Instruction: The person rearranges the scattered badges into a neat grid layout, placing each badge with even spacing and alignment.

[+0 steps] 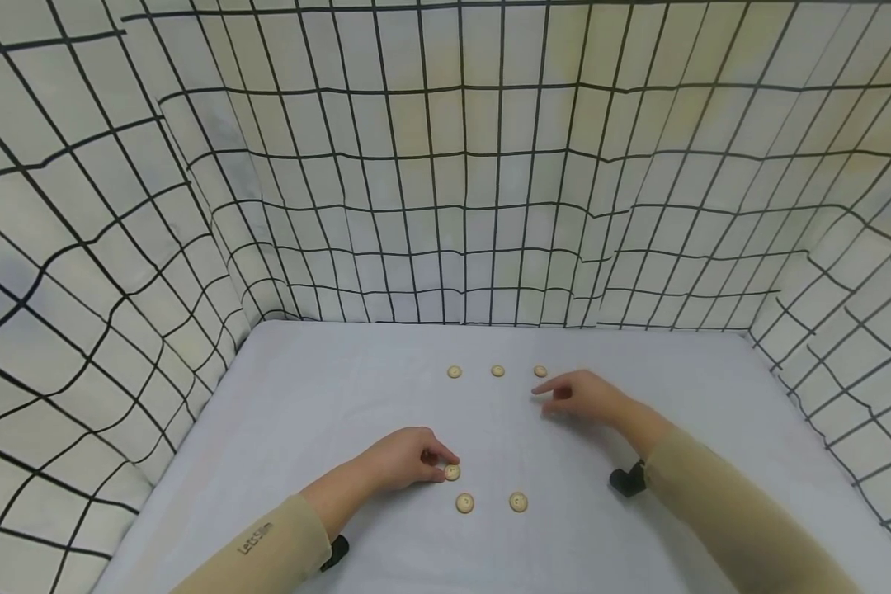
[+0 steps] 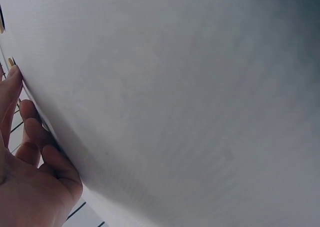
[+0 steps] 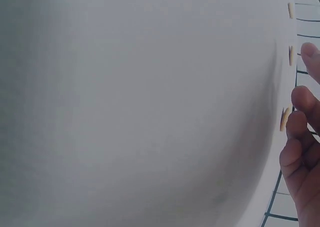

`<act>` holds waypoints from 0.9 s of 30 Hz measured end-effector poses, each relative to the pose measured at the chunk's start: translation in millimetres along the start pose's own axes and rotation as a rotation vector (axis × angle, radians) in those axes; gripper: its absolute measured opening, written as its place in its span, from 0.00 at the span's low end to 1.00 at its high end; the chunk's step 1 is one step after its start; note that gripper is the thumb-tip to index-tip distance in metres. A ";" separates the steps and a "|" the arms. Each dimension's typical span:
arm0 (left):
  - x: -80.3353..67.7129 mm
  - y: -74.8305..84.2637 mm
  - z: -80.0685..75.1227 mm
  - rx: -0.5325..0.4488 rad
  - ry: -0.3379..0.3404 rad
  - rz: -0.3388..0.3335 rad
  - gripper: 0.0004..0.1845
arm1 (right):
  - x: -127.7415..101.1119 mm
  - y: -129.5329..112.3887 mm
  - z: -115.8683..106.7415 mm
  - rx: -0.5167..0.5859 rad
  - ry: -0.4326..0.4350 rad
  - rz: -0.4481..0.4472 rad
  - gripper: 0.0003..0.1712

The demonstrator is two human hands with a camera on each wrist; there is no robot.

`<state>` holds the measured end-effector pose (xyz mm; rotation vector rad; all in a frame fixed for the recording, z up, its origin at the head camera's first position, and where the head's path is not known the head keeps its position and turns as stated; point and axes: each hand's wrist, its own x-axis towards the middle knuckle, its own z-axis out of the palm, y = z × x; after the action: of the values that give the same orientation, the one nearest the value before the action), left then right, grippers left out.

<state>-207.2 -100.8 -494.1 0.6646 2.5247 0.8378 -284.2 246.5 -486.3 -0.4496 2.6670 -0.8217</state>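
Note:
Six round beige buttons lie on a white table (image 1: 327, 396). Three form a far row: left button (image 1: 454, 372), middle button (image 1: 497, 371), right button (image 1: 539, 371). My right hand (image 1: 553, 400) is just in front of the right one, fingers relaxed, holding nothing; in the right wrist view its fingers (image 3: 300, 142) are beside a button (image 3: 285, 119). My left hand (image 1: 441, 464) pinches a near button (image 1: 452, 472) with thumb and forefinger against the table. In the left wrist view that button (image 2: 11, 62) shows at my fingertip. Two more buttons (image 1: 464, 502) (image 1: 518, 502) lie just in front.
Cloth walls (image 1: 445, 181) with a black grid pattern close the table on the left, back and right. Black wrist camera mounts (image 1: 627, 478) (image 1: 336, 551) sit under both beige sleeves. Bare table surface spreads to the left and right of the buttons.

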 end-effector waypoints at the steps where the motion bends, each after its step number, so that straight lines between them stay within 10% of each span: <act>1: 0.1 0.0 -0.1 0.001 0.000 0.000 0.12 | -1.6 -1.4 0.6 0.002 -0.005 -0.001 0.18; 27: 3.5 2.5 -1.4 0.007 -0.018 0.019 0.12 | -39.5 -17.5 27.6 -0.031 -0.161 -0.223 0.20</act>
<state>-210.0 -97.7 -492.3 0.6959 2.5104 0.8260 -234.5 234.5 -489.8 -0.7976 2.5146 -0.7695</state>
